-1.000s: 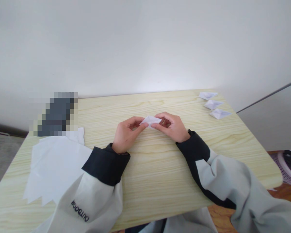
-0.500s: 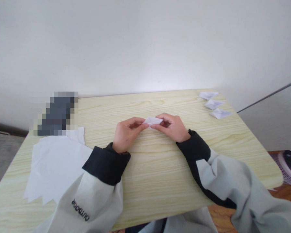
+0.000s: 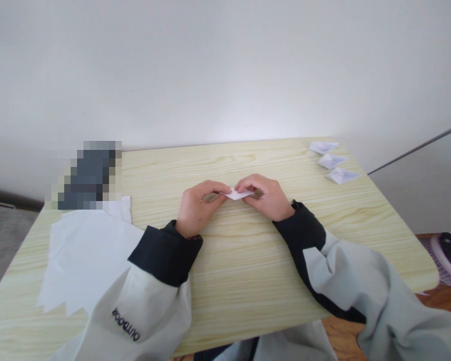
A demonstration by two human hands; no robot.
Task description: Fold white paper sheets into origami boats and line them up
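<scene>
Between my two hands, over the middle of the table, is a small folded white paper (image 3: 236, 195) with pointed ends. My left hand (image 3: 201, 208) pinches its left end, thumb below and fingers on top. On the other side my right hand (image 3: 265, 196) grips the right part, with fingertips pressing near its upper middle. The fingers hide part of the folds. Three folded white paper boats, a far one (image 3: 323, 147), a middle one (image 3: 332, 161) and a near one (image 3: 342, 175), lie in a row at the table's far right.
Loose white paper sheets (image 3: 90, 255) lie on the left of the wood-grain table (image 3: 248, 281), partly under my left sleeve. Behind them is a blurred dark object (image 3: 88, 175). A white wall (image 3: 225, 70) rises along the back edge. A pink basket (image 3: 445, 265) stands beyond the right edge.
The folded paper has tilted or turned, so a different side faces me. My fingers have shifted from thumbs in front to fingertips on top of it.
</scene>
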